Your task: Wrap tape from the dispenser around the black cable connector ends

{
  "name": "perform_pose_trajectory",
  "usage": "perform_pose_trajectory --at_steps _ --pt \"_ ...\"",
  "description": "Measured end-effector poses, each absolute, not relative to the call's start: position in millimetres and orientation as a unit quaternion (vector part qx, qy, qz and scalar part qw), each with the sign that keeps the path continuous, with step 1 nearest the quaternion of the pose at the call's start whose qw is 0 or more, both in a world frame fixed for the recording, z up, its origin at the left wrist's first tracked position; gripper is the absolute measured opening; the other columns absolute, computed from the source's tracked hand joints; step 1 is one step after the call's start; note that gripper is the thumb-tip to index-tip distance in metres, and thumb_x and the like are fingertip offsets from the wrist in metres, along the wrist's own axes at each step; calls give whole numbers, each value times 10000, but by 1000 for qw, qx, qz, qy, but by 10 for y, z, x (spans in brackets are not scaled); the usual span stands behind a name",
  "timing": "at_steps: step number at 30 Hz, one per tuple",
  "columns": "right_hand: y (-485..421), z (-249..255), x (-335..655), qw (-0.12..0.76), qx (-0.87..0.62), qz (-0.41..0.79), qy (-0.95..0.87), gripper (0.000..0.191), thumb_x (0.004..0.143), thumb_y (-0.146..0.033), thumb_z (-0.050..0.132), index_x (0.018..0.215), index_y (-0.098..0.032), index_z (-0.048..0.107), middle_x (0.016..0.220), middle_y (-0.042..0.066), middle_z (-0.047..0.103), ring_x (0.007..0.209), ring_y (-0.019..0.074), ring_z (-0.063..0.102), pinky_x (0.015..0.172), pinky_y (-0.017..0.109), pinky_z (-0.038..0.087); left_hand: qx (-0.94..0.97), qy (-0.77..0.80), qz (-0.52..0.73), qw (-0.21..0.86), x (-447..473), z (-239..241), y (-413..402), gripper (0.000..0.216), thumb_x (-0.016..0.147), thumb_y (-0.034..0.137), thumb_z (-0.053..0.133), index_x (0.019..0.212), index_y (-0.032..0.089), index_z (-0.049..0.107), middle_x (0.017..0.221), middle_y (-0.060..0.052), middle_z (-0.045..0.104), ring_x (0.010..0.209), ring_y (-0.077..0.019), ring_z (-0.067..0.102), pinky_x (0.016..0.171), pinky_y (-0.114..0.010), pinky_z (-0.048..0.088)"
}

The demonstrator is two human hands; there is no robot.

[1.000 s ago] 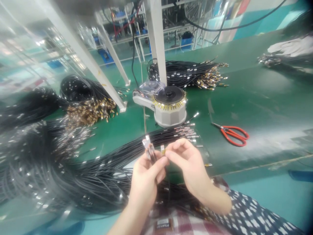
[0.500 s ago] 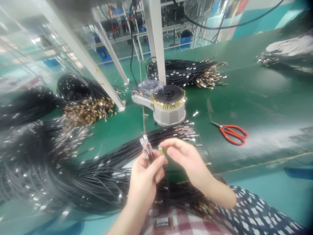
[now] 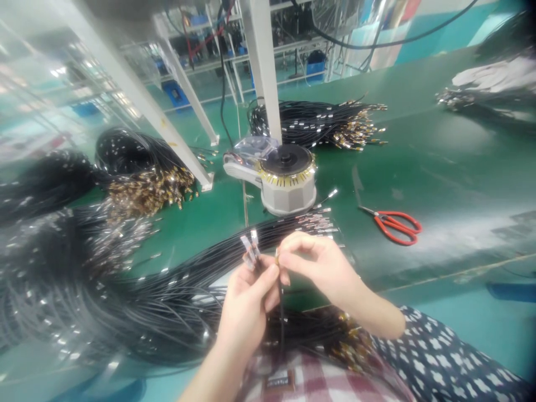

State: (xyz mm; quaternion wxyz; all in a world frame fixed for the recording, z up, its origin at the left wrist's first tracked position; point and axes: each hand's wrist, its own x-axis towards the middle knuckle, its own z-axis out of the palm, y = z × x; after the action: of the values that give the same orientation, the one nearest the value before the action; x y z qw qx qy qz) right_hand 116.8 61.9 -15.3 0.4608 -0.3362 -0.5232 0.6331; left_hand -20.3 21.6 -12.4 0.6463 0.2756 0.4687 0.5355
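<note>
Low in the middle of the view, my left hand point(image 3: 251, 287) is closed around a few black cables, whose silvery connector ends point(image 3: 250, 248) stick up past the fingers. One cable point(image 3: 282, 315) hangs down below the fingertips. Its yellow-wrapped tip point(image 3: 277, 258) sits between the two hands. My right hand point(image 3: 320, 262) pinches that tip with thumb and forefinger, close against the left fingertips. Just beyond the hands lies a bundle of black cables point(image 3: 226, 248) with silvery ends. Behind it stands a round tape dispenser point(image 3: 288, 187) with yellow tape pieces around its rim.
Red-handled scissors point(image 3: 397, 226) lie to the right on the green table point(image 3: 439, 167). Cable bundles with gold ends point(image 3: 146, 192) lie left, and another bundle point(image 3: 318, 123) lies behind the dispenser. White metal posts point(image 3: 268, 72) rise from the table. More cables rest across my lap.
My right hand has closed its thumb and forefinger onto the yellow-wrapped cable tip. The silvery ends in my left hand have fanned apart slightly. The view has shifted a little.
</note>
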Motion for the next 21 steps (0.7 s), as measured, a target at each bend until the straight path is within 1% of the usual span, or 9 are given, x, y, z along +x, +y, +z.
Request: perform_pose_trajectory --at_steps 3,6,8,10,12,14,17,19,21 --pt "609 -166 1163 468 -348 608 -539 142 820 -233 642 697 -178 599 725 -2 592 660 135 573 707 316 468 285 472 524 649 -186 -102 229 210 728 277 753 732 126 608 565 8 602 363 -5 331 401 -168 209" --pt "556 -143 1134 488 -386 542 -565 123 824 -185 623 706 -181 587 773 7 600 739 146 585 741 308 466 278 493 520 639 -167 -110 218 249 677 261 798 811 139 627 586 30 580 372 1 315 386 -154 196" --pt "516 -118 1122 510 -406 488 -581 114 817 -151 621 711 -182 594 802 16 611 800 156 591 784 311 463 267 505 524 632 -163 -125 204 253 655 233 816 795 145 624 549 61 528 367 8 291 380 -146 180" --pt "497 -100 1128 522 -412 464 -585 119 807 -142 632 699 -181 604 806 19 622 819 160 596 806 314 463 264 504 532 627 -165 -135 193 224 665 223 810 741 139 616 529 61 525 364 12 287 380 -144 168" --pt "514 -104 1152 508 -411 502 -567 128 793 -167 663 675 -178 616 767 13 628 777 154 602 781 312 471 272 494 538 626 -170 -135 187 205 682 226 799 719 133 620 550 30 584 365 12 301 383 -145 160" --pt "563 -130 1179 465 -395 598 -519 81 766 -222 712 733 -178 652 705 -5 627 659 133 598 691 298 487 285 484 535 631 -177 -132 188 192 701 234 785 717 124 629 583 -10 636 366 11 312 387 -148 158" --pt "652 -186 1197 410 -309 741 -433 162 713 -270 769 811 -178 679 709 -21 635 492 89 577 539 258 483 296 456 513 664 -206 -153 206 199 712 252 777 703 113 635 571 -33 646 358 10 300 386 -154 164" --pt "699 -220 1194 395 -235 791 -403 142 697 -256 782 717 -170 671 748 -25 622 463 86 605 485 237 485 288 425 485 708 -242 -188 228 223 696 279 790 700 120 635 542 -28 634 344 11 269 375 -153 156" --pt "735 -249 1203 394 -191 804 -403 140 702 -229 780 652 -165 666 779 -29 601 487 103 649 478 233 506 277 399 455 746 -280 -226 251 258 670 309 809 682 127 627 497 -10 603 331 14 226 360 -151 137"
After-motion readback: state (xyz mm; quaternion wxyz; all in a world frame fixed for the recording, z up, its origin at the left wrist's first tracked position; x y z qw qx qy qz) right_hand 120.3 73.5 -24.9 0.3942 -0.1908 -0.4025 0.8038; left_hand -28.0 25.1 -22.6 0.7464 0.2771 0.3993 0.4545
